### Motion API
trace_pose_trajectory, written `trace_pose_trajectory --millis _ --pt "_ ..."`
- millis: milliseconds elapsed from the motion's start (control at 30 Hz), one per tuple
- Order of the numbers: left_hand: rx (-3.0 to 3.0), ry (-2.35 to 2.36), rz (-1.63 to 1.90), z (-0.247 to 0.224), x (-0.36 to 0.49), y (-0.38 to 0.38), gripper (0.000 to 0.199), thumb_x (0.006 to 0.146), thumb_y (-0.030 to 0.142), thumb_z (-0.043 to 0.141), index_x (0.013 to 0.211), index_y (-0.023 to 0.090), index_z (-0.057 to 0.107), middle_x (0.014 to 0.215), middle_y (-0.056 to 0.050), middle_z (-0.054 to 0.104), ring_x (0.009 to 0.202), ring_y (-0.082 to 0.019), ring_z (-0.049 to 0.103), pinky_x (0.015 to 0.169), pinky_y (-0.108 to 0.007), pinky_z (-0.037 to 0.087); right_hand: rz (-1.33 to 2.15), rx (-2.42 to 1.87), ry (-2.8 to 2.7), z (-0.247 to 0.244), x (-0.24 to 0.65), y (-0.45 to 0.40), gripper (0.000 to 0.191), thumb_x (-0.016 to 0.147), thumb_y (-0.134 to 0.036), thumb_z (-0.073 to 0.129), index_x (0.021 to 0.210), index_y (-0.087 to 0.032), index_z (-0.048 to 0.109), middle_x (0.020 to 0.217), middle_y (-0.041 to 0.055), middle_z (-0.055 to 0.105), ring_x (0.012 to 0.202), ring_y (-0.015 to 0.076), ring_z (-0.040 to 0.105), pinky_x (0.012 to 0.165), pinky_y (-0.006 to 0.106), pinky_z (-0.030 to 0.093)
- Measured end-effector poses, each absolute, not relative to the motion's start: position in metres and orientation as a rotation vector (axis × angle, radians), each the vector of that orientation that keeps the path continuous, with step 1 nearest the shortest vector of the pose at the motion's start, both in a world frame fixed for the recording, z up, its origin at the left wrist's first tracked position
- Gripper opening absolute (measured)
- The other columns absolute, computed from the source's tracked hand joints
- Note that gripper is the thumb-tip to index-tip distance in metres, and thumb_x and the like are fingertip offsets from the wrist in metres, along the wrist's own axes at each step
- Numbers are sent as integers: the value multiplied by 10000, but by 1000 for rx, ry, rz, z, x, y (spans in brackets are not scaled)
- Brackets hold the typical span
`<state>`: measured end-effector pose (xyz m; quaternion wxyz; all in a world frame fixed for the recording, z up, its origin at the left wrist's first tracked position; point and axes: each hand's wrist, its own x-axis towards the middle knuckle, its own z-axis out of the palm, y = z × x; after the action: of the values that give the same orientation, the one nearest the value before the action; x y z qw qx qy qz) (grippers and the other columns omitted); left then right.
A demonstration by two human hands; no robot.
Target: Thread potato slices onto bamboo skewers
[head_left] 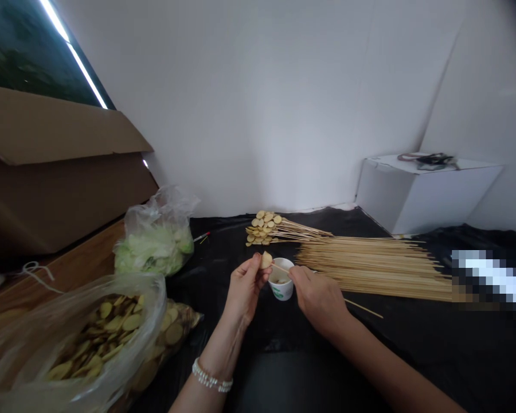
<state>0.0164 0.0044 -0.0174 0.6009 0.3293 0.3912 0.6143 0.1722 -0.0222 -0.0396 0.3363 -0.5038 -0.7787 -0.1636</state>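
Between the thumb and fingers of my left hand [246, 285] is a pale round slice [266, 260]. My right hand [320, 298] grips a thin wooden skewer [364, 308]; its front end meets the slice, and its rear end sticks out behind the hand to the right. A white paper cup [282, 289] with a green mark stands between and just beyond my hands, with something small inside that I cannot make out. Behind it lies a pile of skewered slices [264, 225]. Many bare skewers [378, 264] are spread side by side at the right.
An open plastic bag of slices [107, 338] sits at the lower left, with another bag [172, 330] beside it. Behind are a bag of pale green vegetables [155, 246] and a cardboard box [60, 189]. A white box [413, 189] stands back right on black sheeting [223, 252].
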Motion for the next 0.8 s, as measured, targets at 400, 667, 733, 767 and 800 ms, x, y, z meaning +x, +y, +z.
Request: trace_pose_trajectory --millis 400,667,733,767,800 --pt "783 865 1457 -21 16 5 229 586 248 818 745 116 720 649 -37 670 559 -59 556 570 -167 447 -418 -1305 -2061 -37 173 -22 229 889 -112 398 799 -181 596 668 11 588 543 125 488 521 291 188" --pt "715 876 1567 -20 15 8 237 573 239 820 749 121 715 662 -23 668 539 -49 548 540 -161 447 -360 -1338 -2104 -33 175 -23 205 906 -146 401 823 -191 584 704 5 607 575 121 515 529 292 200" --pt "655 884 1643 -17 9 11 252 558 230 825 760 128 713 711 -27 683 537 -43 546 534 -157 452 -355 -1354 -2098 -32 177 -21 205 904 -149 405 821 -190 587 701 7 612 575 120 516 525 292 197" --pt "623 889 1682 -16 6 13 260 551 220 828 766 129 713 735 -35 692 542 -40 548 531 -151 452 -354 -1367 -2086 -32 179 -20 207 905 -153 406 816 -190 590 693 7 612 572 121 516 522 292 196" --pt "606 893 1704 -15 3 14 268 548 212 828 776 132 713 751 -37 696 547 -37 552 535 -146 453 -350 -1378 -2069 -32 180 -19 213 908 -159 406 811 -190 593 684 6 612 570 121 516 519 291 198"
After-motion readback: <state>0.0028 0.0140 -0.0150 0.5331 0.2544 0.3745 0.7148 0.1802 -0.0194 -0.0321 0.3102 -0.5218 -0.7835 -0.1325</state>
